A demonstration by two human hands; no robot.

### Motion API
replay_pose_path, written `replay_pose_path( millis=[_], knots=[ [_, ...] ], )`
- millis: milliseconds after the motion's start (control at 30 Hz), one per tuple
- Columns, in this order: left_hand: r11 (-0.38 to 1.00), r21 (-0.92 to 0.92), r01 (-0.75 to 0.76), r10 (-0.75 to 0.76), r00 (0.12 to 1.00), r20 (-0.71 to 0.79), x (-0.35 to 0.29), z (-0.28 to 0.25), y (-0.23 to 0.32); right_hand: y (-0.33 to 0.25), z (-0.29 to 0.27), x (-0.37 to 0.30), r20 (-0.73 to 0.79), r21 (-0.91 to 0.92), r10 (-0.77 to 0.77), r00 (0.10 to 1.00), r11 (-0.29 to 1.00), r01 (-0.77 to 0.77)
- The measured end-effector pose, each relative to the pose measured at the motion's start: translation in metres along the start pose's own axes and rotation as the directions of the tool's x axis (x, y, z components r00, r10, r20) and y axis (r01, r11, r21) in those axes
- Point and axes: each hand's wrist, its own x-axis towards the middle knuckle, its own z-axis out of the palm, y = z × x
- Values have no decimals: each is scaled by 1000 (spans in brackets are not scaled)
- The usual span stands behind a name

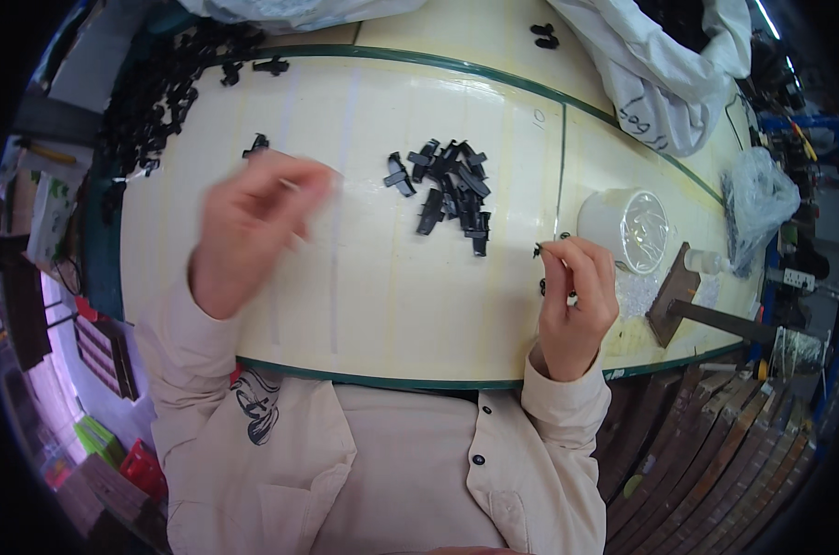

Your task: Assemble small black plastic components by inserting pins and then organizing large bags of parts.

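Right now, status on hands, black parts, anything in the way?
Left hand blurred, grip unclear. Right hand pinching small black piece. Black plastic parts heaped between hands. White tub beyond right hand, apart from heap.

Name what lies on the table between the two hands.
In the head view, a cluster of black parts lies between the left hand and right hand.

- Dark handwritten characters (638, 127) on the white sack (614, 60), far right.
- Short handwritten mark (539, 119) on the tabletop (373, 296), far side, right of middle.
- Dark script-like print (255, 407) on the jacket (294, 462), near left.
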Motion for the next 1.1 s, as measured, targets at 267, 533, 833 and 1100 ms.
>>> replay_pose_path(
  millis=[267, 533, 833, 1100],
  knots=[
    [311, -367, 877, -60, 403, 913, -8, 59, 3, -34, 17, -11, 101, 587, 83, 991, 800, -127],
    [353, -403, 845, -50, 447, 893, -10, 52, -4, -38, 20, -8, 142, 637, -77, 987, 771, -31],
    [729, -265, 631, -229, 591, 774, -2, 36, 12, -30, 6, 4, 183, 538, -393, 901, 807, 243],
    [726, -279, 629, -234, 607, 760, 0, 46, 9, -25, 4, -1, 154, 462, -414, 897, 833, 304]
  ],
)
